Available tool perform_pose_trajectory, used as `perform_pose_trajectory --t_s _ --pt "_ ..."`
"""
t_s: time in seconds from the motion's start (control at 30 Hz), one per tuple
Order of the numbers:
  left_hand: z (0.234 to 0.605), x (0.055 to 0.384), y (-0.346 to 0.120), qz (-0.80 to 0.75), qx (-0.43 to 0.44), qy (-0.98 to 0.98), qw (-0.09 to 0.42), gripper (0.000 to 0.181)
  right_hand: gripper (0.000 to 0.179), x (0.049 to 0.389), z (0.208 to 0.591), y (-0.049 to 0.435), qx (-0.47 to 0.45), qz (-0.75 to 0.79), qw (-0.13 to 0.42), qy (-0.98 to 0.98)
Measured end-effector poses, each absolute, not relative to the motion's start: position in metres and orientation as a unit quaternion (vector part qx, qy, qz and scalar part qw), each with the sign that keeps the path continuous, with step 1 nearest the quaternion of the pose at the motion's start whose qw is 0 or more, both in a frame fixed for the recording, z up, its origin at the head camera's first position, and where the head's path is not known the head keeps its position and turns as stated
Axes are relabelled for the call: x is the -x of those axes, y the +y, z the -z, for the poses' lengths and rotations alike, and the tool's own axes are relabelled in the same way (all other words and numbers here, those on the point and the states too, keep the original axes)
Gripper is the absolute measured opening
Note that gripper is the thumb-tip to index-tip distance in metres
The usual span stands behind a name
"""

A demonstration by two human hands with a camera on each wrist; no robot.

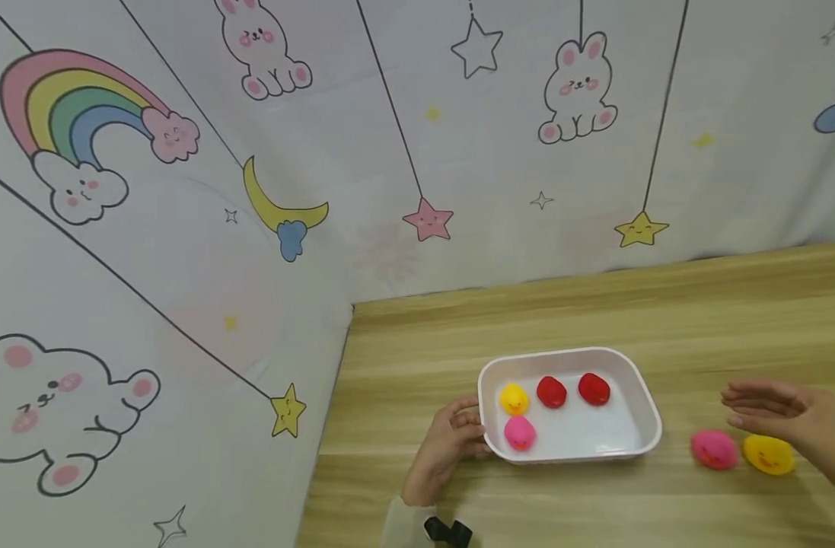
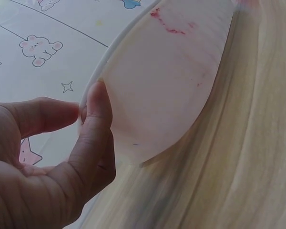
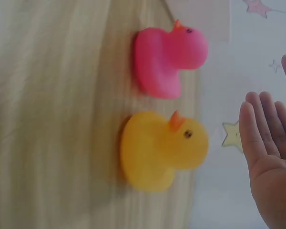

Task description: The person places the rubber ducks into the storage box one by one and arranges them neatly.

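A white plastic tray (image 1: pixel 636 426) stands on the wooden table. My left hand (image 1: pixel 451 438) holds its left end; in the left wrist view thumb and fingers (image 2: pixel 99 102) pinch the rim. Inside lie a small yellow duck (image 1: pixel 514 399), a pink duck (image 1: pixel 520 433) and two red rounded toys (image 1: pixel 551 392). To the right of the tray, a pink rubber duck (image 1: pixel 714 449) and a yellow rubber duck (image 3: pixel 157 150) sit side by side on the table. My right hand (image 1: pixel 790 411) hovers close over the yellow one, fingers straight and palm bare in the right wrist view.
Light wood table (image 1: pixel 403 350) runs back to a white cloth wall (image 1: pixel 499 251) printed with bunnies and stars. Another cloth wall (image 1: pixel 205 304) rises along the left edge. A black strap piece (image 1: pixel 448 531) sits at my left sleeve.
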State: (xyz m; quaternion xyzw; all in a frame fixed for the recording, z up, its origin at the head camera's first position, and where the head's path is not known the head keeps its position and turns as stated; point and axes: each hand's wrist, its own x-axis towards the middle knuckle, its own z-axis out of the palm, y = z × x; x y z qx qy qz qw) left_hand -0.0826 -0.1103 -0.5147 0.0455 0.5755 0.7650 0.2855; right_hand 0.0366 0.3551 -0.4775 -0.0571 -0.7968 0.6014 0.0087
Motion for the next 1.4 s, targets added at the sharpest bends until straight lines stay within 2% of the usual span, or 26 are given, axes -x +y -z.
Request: perform_pose_trajectory --t_s 0.17,0.27,0.37,0.43,0.53,0.6,1.0,1.27,1.4 --pt "0.512 0.087 -0.113 -0.763 -0.035 0.58 0.284 0.051 0.036 -0.052 0.493 0.363 0.119 -0.569 0.018 -0.813" --pt "0.511 0.089 -0.114 -0.763 -0.032 0.579 0.285 0.052 0.045 -0.058 0.5 0.367 0.121 -0.583 0.049 -0.802" --pt "0.511 0.089 -0.114 -0.764 -0.031 0.579 0.284 0.052 0.045 -0.06 0.506 0.372 0.119 -0.562 0.059 -0.817" --pt "0.51 0.09 -0.114 -0.764 -0.028 0.58 0.281 0.051 0.047 -0.06 0.508 0.374 0.126 -0.525 0.042 -0.841" --pt "0.51 0.09 -0.115 -0.764 -0.025 0.582 0.277 0.05 0.067 -0.059 0.511 0.376 0.135 -0.48 0.003 -0.867" --pt "0.51 0.089 -0.116 -0.765 -0.023 0.582 0.276 0.05 0.072 -0.058 0.513 0.376 0.135 -0.47 -0.002 -0.872" --pt "0.511 0.087 -0.114 -0.765 -0.031 0.578 0.283 0.051 0.062 -0.061 0.521 0.382 0.128 -0.449 0.007 -0.884" --pt "0.513 0.085 -0.11 -0.767 -0.035 0.571 0.29 0.052 0.034 -0.068 0.521 0.382 0.108 -0.475 0.04 -0.872" --pt "0.514 0.083 -0.109 -0.767 -0.038 0.571 0.291 0.051 0.028 -0.067 0.515 0.382 0.103 -0.502 0.046 -0.857"
